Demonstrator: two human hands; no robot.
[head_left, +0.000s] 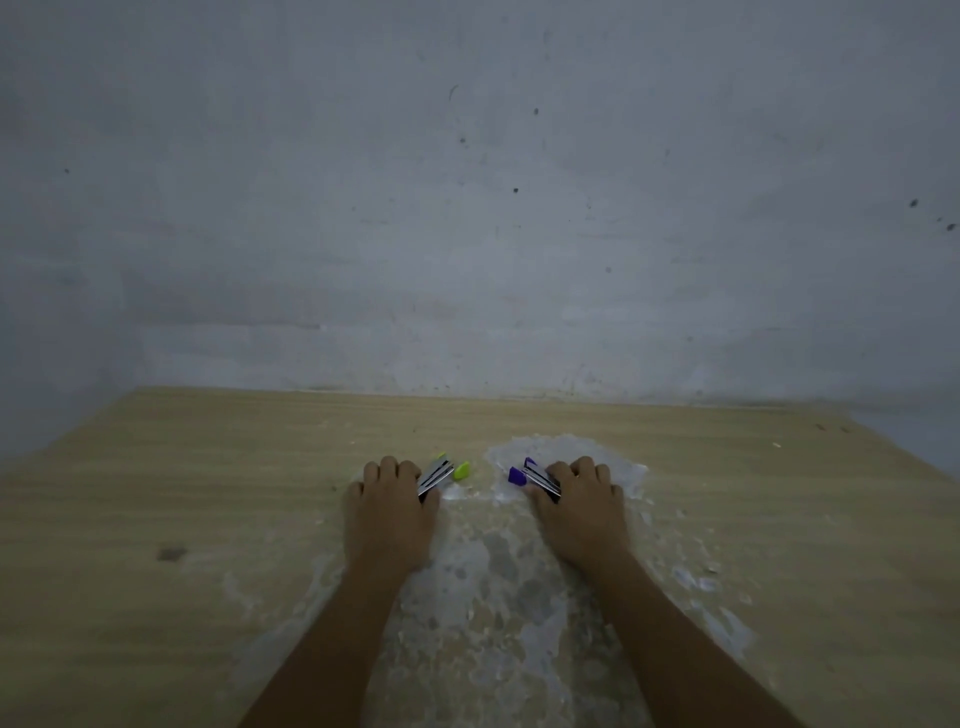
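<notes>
My left hand (387, 512) grips a small metal stapler with green plastic ends (441, 474), which points up and to the right. My right hand (579, 512) grips a matching metal stapler with purple plastic ends (532, 476), pointing up and to the left. The two staplers' tips lie a short gap apart above the wooden table (182, 493). Both hands have their fingers curled over the staplers' rear halves, so those parts are hidden. Whether the staplers touch the table I cannot tell.
A worn whitish patch (498, 597) covers the table between and below my forearms. A dark spot (170, 553) marks the wood at the left. A grey wall (478, 208) rises straight behind the table's far edge.
</notes>
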